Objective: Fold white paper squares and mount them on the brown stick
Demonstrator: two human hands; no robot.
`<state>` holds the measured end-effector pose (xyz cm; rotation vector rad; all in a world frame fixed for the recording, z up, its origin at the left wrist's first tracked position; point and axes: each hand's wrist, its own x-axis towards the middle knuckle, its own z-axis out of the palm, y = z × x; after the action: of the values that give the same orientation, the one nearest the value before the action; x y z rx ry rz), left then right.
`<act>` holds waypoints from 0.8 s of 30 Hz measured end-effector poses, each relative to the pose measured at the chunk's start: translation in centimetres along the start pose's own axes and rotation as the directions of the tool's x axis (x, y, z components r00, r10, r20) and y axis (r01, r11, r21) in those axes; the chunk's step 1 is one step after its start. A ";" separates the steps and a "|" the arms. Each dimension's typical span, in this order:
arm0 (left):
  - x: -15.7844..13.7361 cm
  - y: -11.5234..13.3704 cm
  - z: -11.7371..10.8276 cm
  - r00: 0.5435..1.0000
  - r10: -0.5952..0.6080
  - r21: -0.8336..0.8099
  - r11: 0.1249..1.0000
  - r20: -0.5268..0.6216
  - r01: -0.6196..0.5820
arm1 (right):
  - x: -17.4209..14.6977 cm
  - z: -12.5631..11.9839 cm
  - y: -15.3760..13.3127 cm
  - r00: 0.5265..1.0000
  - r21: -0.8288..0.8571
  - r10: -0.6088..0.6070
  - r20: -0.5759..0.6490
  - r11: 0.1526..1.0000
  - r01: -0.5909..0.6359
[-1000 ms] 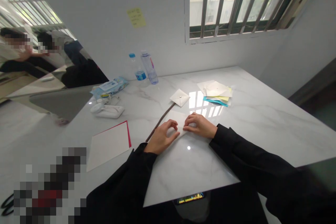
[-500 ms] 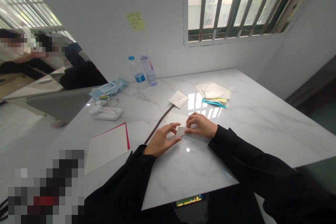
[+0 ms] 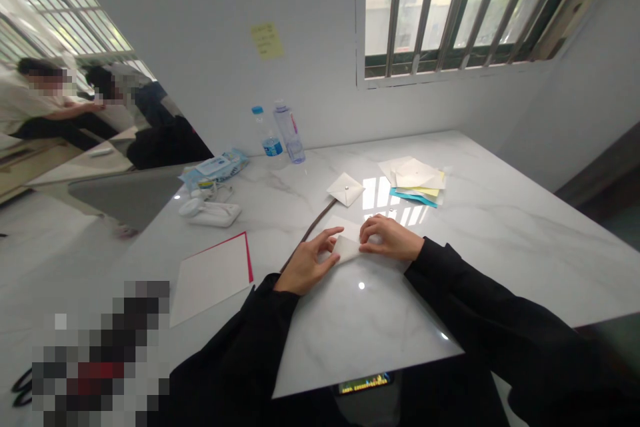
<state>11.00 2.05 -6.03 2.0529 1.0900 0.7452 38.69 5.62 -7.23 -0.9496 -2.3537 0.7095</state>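
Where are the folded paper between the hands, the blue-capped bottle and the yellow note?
Folded paper (image 3: pixel 347 249): head view, on its flap.
Blue-capped bottle (image 3: pixel 273 147): head view, on its label.
Yellow note (image 3: pixel 267 41): head view, at its middle.

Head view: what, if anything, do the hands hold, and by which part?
White paper: the right hand pinches its folded part's right side; the left hand seems to touch the left side.

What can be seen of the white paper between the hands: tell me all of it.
The white paper is off-white, thin-looking and matte, with no print visible. It is partly folded: a flap is turned over on the near side, and a flatter part lies beyond it on the table. The left hand's thumb appears to touch its left edge; the right hand has fingertips at its right side and hides part of it.
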 end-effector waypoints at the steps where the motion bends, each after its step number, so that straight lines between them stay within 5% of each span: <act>1: 0.0 0.0 0.1 1.000 0.014 0.017 1.000 -0.005 -0.014 | 0.0 0.1 -0.1 1.000 -0.010 0.012 -0.008 1.000 -0.012; 11: 0.0 0.5 0.4 0.975 0.220 0.214 0.953 0.008 -0.217 | 0.0 0.4 -0.5 0.997 0.019 -0.080 -0.010 0.997 0.080; 24: -2.0 0.0 1.4 0.969 0.243 0.409 0.888 -0.035 -0.208 | 0.1 0.9 0.1 0.993 -0.006 -0.111 0.033 0.994 0.112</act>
<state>11.13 -0.07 -7.21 2.5546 1.1373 0.7763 38.09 5.53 -7.90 -0.8084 -2.4180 0.6767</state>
